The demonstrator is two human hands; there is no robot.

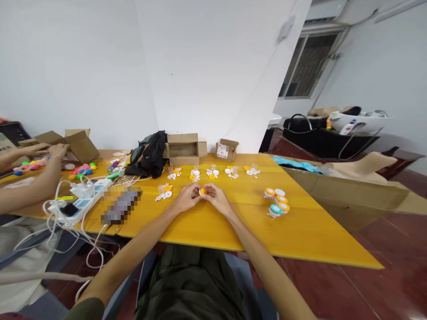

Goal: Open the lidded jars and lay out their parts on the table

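Near the middle of the yellow table [213, 231], my left hand [187, 198] and my right hand [215, 198] meet. Between them is a small clear jar with an orange lid [202, 191]. The fingers of my left hand curl round its clear part, which is mostly hidden. My right hand's fingers close on the orange lid. Beyond the hands lie several small piles of white pieces, orange rings and clear cups [212, 173]. One more pile [164, 194] is left of my left hand. To the right stand several lidded jars, one with a teal lid [275, 209].
An open cardboard box [183, 150], a smaller box [227, 150] and a black bag [150, 155] stand at the back. At the left are a power strip [83, 202] with white cables, a blurred phone [122, 206] and another person's hands [53, 151] beside colourful toys [82, 170].
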